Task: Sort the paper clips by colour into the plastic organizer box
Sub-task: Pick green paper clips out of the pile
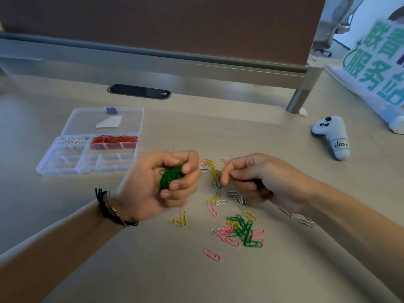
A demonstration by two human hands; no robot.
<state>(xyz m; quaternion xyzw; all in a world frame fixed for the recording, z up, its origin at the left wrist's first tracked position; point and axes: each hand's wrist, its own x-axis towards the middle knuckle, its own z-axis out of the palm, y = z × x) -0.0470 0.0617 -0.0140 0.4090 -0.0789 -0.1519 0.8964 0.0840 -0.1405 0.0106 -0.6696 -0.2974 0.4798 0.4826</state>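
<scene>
My left hand (161,182) is curled round a bunch of green paper clips (169,174), held just above the table. My right hand (251,178) hovers over the loose pile with fingers curled; whether it holds a clip I cannot tell. Mixed clips lie on the table below and between my hands: yellow clips (180,220), pink clips (211,254), green clips (244,231) and silver clips (240,200). The clear plastic organizer box (54,169) lies open at the left, with white clips (72,142) in one back compartment and orange clips (114,139) in the one beside it.
The box lid (105,121) lies flat behind the box. A white controller (334,136) lies at the right. A black cable port (140,91) sits in the desk at the back, below a partition with a metal leg (298,99). A printed sign (376,68) leans at the far right.
</scene>
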